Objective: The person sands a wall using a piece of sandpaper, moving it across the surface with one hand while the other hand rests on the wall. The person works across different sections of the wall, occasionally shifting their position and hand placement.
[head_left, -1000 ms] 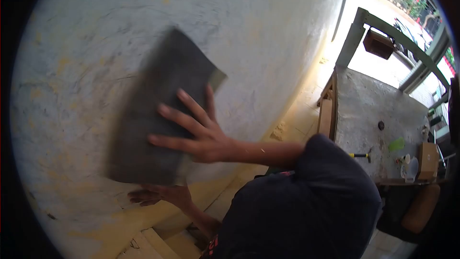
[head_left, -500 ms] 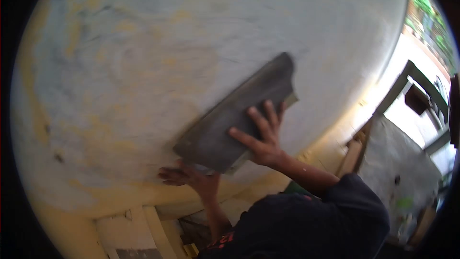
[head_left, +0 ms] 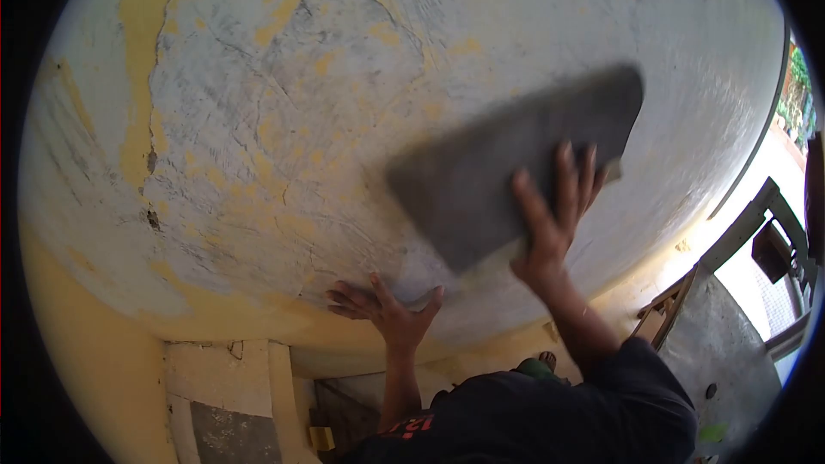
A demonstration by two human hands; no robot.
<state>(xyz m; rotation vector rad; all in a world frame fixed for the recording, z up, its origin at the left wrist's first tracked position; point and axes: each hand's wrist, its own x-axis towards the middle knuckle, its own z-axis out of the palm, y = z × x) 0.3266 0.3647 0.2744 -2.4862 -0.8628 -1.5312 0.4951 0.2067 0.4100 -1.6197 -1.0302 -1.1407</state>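
Observation:
My right hand [head_left: 553, 215] presses a dark grey sheet of sandpaper [head_left: 507, 163] flat against a wall [head_left: 284, 103], fingers spread over its lower right part. The wall is whitish grey with patches of yellow paint and thin cracks. My left hand [head_left: 385, 311] rests open on the wall lower down, fingers apart, below the left end of the sandpaper and apart from it. A dark sleeve covers my right upper arm.
A yellow band [head_left: 77, 361] runs along the wall's lower part. Tiled floor [head_left: 228, 412] shows at the bottom. A grey workbench [head_left: 730, 378] with a wooden edge stands at the lower right, with a metal frame [head_left: 756, 215] by a bright doorway.
My right hand has slid the sandpaper up and to the right across the wall. My left hand has shifted a little to the right along the wall. The view has turned left.

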